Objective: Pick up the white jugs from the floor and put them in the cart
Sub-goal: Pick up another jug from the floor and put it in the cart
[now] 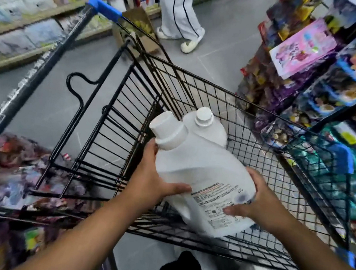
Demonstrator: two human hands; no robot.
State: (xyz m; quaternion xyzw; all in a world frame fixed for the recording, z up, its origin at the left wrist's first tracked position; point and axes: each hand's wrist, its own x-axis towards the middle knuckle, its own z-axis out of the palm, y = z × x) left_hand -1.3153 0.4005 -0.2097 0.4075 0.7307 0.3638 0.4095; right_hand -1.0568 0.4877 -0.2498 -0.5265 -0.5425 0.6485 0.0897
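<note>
I hold a large white jug (199, 169) tilted over the black wire cart (130, 111), its white cap pointing up and left and its printed label facing me. My left hand (151, 176) grips its left side below the neck. My right hand (256, 198) holds the lower right side, thumb on the label. A second white jug (209, 125) stands inside the cart basket just behind the held one, only its cap and shoulder showing.
The cart's blue-capped handle (105, 9) is at the upper left. Shelves of packaged goods (328, 70) crowd the right side, and more shelves (23, 15) run along the left. A person in white striped trousers (181, 11) stands ahead in the grey-tiled aisle.
</note>
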